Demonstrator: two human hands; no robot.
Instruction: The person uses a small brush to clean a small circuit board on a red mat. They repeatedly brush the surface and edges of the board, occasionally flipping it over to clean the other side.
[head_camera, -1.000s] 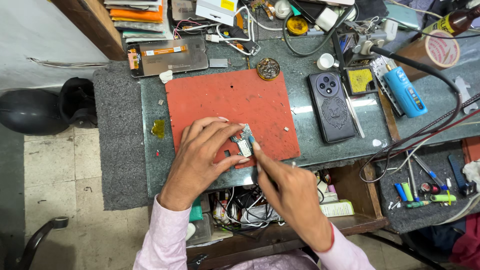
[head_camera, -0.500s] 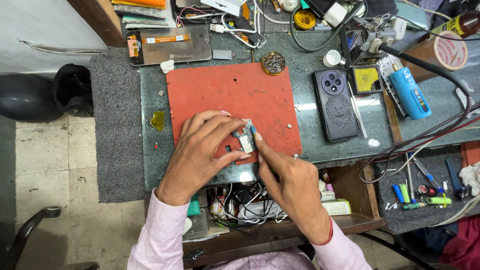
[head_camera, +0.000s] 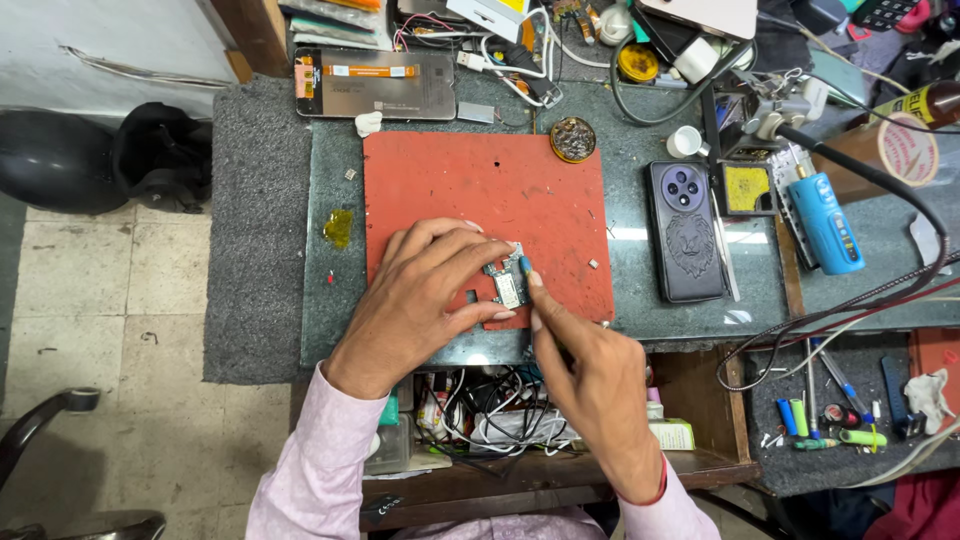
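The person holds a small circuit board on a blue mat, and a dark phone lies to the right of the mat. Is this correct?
Not quite: the mat is red, not blue, as the head view shows. The rest holds: the left hand holds the small circuit board on it, and the dark phone lies to its right.

pale tiled floor (head_camera: 100, 300), perhaps a chair (head_camera: 60, 160), cluttered workbench (head_camera: 260, 250).
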